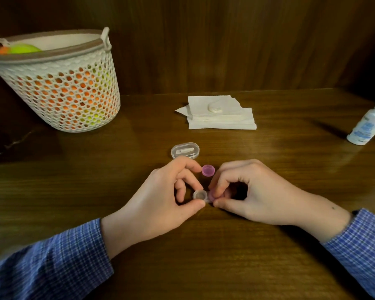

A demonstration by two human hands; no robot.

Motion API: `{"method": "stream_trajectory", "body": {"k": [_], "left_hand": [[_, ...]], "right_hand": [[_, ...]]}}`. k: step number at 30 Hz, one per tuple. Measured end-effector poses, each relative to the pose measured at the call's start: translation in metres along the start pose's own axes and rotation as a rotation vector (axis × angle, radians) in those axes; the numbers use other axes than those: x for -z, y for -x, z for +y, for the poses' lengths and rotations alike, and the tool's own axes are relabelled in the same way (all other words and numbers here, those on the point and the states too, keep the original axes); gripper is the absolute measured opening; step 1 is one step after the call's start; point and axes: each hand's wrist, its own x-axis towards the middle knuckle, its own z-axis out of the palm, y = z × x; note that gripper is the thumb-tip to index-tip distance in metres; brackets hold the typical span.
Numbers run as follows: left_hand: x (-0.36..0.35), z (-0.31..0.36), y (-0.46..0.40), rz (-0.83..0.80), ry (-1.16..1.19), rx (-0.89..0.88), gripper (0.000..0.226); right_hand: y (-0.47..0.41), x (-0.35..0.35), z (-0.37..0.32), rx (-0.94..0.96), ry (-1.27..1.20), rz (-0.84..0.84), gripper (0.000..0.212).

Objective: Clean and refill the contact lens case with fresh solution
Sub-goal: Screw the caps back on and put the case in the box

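1. Table (268,169): dark wood, carrying everything.
2. Basket (59,83): white mesh, back left, orange and green items inside.
3. Tissues (221,118): folded stack at back centre, a small white cap on top.
4. Bottle (368,122): white, far right, tilted.
5. Left hand (167,195): thumb and fingers pinch the lens case (200,195), open well up, at table centre.
6. Right hand (247,191): fingertips clamp the case's pink lid.
7. Clear box (185,150): just behind the hands.
8. Loose pink lid (208,170): between the hands, upturned.
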Motion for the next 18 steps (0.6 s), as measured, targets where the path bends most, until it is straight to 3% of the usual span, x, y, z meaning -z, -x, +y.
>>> {"method": "stream_trajectory", "body": {"k": [10, 13, 18], "left_hand": [[0.0061, 0.0003, 0.0036, -0.034, -0.012, -0.045, 0.05], [0.0064, -0.0011, 0.0031, -0.018, -0.033, -0.032, 0.05], [0.0069, -0.0006, 0.002, 0.062, -0.052, -0.008, 0.046]], "right_hand": [[0.0008, -0.0019, 0.003, -0.056, 0.139, 0.094, 0.009], [0.0003, -0.0016, 0.0042, -0.054, 0.123, 0.07, 0.004], [0.0027, -0.0019, 0.0023, -0.071, 0.095, 0.018, 0.016]]}}
